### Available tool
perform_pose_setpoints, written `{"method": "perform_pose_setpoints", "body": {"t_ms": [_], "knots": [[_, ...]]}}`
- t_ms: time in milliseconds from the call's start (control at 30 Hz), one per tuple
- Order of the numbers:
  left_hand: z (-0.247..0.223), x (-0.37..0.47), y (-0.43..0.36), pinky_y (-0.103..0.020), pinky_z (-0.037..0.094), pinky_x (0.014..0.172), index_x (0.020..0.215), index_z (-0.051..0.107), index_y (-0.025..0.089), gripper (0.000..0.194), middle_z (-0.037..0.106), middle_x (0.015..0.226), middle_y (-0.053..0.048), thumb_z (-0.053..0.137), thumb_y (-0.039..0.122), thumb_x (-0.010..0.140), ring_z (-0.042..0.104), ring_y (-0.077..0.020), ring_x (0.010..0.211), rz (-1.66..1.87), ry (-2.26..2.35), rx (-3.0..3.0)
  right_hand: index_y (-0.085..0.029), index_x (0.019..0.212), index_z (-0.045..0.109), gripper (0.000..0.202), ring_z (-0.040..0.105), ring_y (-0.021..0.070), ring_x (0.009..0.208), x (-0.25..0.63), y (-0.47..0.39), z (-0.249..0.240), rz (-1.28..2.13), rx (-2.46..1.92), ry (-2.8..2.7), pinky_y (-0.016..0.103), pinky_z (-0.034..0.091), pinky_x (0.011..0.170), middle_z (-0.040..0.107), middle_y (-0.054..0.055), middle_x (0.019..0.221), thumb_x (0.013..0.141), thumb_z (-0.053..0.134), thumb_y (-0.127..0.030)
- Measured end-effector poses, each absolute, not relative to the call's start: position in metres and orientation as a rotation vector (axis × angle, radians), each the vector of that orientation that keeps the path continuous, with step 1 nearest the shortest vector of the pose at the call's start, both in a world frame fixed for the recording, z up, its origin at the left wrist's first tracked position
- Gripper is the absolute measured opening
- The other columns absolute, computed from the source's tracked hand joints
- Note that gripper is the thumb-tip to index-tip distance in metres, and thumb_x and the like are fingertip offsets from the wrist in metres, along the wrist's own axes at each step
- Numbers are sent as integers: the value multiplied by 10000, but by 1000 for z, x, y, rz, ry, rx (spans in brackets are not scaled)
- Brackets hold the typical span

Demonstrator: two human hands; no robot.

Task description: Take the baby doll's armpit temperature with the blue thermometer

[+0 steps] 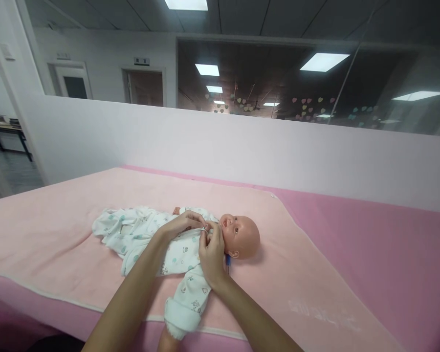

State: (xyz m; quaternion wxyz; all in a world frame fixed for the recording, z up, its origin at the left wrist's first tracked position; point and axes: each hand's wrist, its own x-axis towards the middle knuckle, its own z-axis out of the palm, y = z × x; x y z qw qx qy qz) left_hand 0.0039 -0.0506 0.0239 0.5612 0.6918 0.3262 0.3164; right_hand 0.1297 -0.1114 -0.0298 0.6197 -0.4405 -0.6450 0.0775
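A baby doll (244, 237) lies on its back with its head toward the right. It wears a white outfit (181, 252) with green and grey prints, and one cuffed sleeve reaches toward the near edge. At the doll's upper chest, just below the chin, my left hand (185, 223) pinches the edge of the outfit. My right hand (211, 249) is closed on the same edge beside the doll's face, its fingertips meeting those of the left. A small pale spot shows between the fingertips, too small to name.
A peach blanket (289, 274) lies under the doll, over a pink surface (352, 220). Behind it rises a white low wall (223, 146) with glass above. A dark-legged table (7, 128) stands far left.
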Motion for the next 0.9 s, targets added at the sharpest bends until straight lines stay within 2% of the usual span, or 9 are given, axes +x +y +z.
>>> {"method": "perform_pose_setpoints", "body": {"t_ms": [133,300,367,433,500,567,800,900], "knots": [[27,-3,-51,-321,396,827,778,711,150,194,695,829,-59,660,273,635,589,-209,850,717,757,1723,-185,1067,478,239,558,173,838,130,-112,-30,202,-1023,-1468,305,463,702,560,72,927,842,401,-198],[27,-6,-53,-351,397,847,868,714,169,275,703,847,-62,706,267,611,597,-223,851,646,744,1808,-178,1089,469,248,551,177,890,132,-114,-29,233,-1064,-1460,310,462,738,557,89,975,860,384,-218],[27,-5,-54,-400,321,937,872,717,186,266,707,823,-50,697,278,624,596,-232,872,658,841,1860,-177,1076,475,238,541,178,914,132,-114,-27,215,-1061,-1460,315,456,765,559,87,975,866,371,-216],[27,-5,-54,-459,172,1017,877,718,208,259,710,823,-39,687,282,630,589,-244,905,651,941,1910,-178,1062,482,232,533,178,924,132,-114,-26,197,-1056,-1467,318,449,782,559,85,972,869,356,-208],[28,-5,-54,-481,35,1037,887,716,221,265,711,834,-36,677,288,633,582,-252,925,630,985,1943,-177,1054,484,230,527,176,929,132,-114,-25,198,-1054,-1475,317,444,791,556,84,974,869,349,-198],[28,-5,-53,-474,-12,1036,890,715,222,267,711,834,-36,659,292,638,579,-255,924,620,969,1947,-179,1049,484,226,525,173,924,132,-114,-24,209,-1057,-1481,313,441,793,552,82,973,870,347,-193],[23,-5,-47,-466,-46,1020,822,722,204,235,701,760,-1,633,281,619,569,-245,885,663,1021,1869,-180,1035,485,225,519,169,920,132,-115,-22,234,-1063,-1496,309,438,795,551,72,955,866,336,-174],[22,-3,-47,-438,96,1009,806,713,178,238,684,728,4,623,264,603,566,-224,840,694,999,1803,-183,1024,496,229,528,167,906,133,-113,-22,230,-1060,-1488,311,446,786,563,69,942,861,335,-167]]}}
